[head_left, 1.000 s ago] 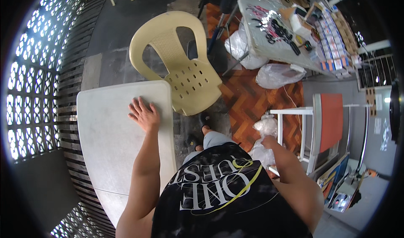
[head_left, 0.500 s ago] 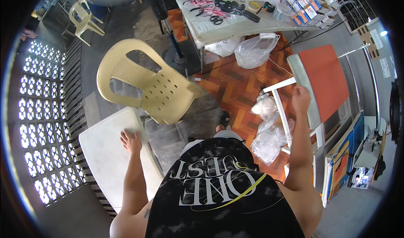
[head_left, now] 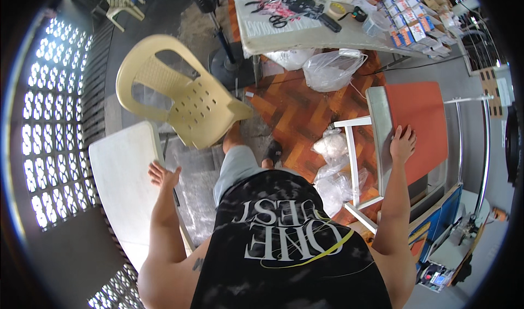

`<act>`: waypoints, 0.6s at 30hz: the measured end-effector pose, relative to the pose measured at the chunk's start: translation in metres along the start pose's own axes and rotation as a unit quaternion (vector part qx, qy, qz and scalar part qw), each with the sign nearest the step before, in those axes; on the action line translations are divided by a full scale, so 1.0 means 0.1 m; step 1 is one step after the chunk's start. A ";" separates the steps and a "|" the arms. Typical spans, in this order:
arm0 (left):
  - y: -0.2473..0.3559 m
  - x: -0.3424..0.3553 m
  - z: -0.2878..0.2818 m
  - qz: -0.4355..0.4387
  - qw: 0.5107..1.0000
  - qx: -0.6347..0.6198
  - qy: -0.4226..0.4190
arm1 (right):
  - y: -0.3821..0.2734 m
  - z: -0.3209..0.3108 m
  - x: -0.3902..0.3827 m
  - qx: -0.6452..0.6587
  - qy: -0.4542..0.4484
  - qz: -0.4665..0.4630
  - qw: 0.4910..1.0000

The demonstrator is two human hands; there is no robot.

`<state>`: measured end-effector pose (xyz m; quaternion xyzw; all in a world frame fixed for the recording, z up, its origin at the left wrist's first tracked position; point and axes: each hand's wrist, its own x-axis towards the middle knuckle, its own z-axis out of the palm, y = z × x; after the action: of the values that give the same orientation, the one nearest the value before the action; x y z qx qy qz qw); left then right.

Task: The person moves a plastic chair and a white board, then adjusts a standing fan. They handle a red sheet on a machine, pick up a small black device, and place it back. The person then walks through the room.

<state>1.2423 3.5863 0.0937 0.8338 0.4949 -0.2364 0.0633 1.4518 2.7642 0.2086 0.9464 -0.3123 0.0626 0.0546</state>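
At the lower left, my left hand (head_left: 165,174), fingers spread, is at the right edge of a white plastic folding table (head_left: 120,172). My right hand (head_left: 403,140) lies open on the orange-red top (head_left: 417,107) of a board with a pale edge, over a white metal frame (head_left: 353,122). A beige plastic armchair (head_left: 196,112) stands in front of me, right beside the white table's far end. My legs and dark-shod feet show below my black top.
A worktable (head_left: 262,41) at the back holds tools and stacked small boxes (head_left: 406,19). Plastic bags (head_left: 333,71) lie under it and beside the frame. A black pedestal stand (head_left: 229,63) stands left of it, another chair (head_left: 123,6) farther back, a blue board (head_left: 436,221) at right.
My right hand has moved up and rightward from low by the bags onto the orange top. My left hand has slid toward the table's edge. My legs have stepped forward and the view has shifted.
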 end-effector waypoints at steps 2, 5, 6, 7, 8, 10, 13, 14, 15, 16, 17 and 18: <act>0.04 0.01 0.02 -0.007 1.000 0.002 -0.003 | 0.00 -0.02 0.00 0.003 -0.004 -0.005 1.000; 0.09 0.02 -0.01 -0.015 1.000 0.007 -0.002 | -0.01 -0.02 -0.01 0.004 0.005 -0.008 1.000; 0.10 0.03 -0.03 -0.015 1.000 0.012 0.000 | -0.02 -0.02 -0.02 -0.004 0.003 -0.002 1.000; 0.11 0.02 -0.05 -0.021 1.000 0.019 -0.008 | -0.02 -0.01 -0.03 0.006 0.009 -0.006 1.000; 0.11 0.02 -0.06 -0.019 1.000 0.016 -0.011 | -0.02 0.00 -0.04 0.008 0.011 -0.005 1.000; 0.10 -0.01 -0.07 -0.021 1.000 0.006 -0.016 | -0.03 0.00 -0.03 0.004 0.014 -0.003 1.000; 0.08 -0.08 -0.09 -0.022 0.999 0.007 -0.023 | -0.05 -0.01 -0.03 -0.008 0.016 0.004 1.000; 0.09 -0.11 -0.10 -0.022 0.999 0.016 -0.022 | -0.05 -0.02 -0.03 -0.012 0.018 0.001 1.000; 0.12 -0.14 -0.13 -0.025 0.999 0.019 -0.024 | -0.06 -0.03 -0.03 -0.023 0.014 -0.003 1.000; 0.15 -0.17 -0.17 -0.039 0.999 0.022 -0.032 | -0.07 -0.03 -0.03 -0.017 0.011 0.000 1.000; 0.21 -0.22 -0.20 -0.042 0.999 0.024 -0.024 | -0.07 -0.04 -0.03 -0.025 0.013 0.002 1.000; 0.35 -0.23 -0.22 -0.054 0.998 -0.013 -0.008 | -0.07 -0.05 -0.03 -0.015 0.001 0.002 1.000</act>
<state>1.2705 3.5584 0.1192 0.8031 0.5418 -0.2396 0.0646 1.4531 2.7725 0.2123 0.9447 -0.3152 0.0588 0.0686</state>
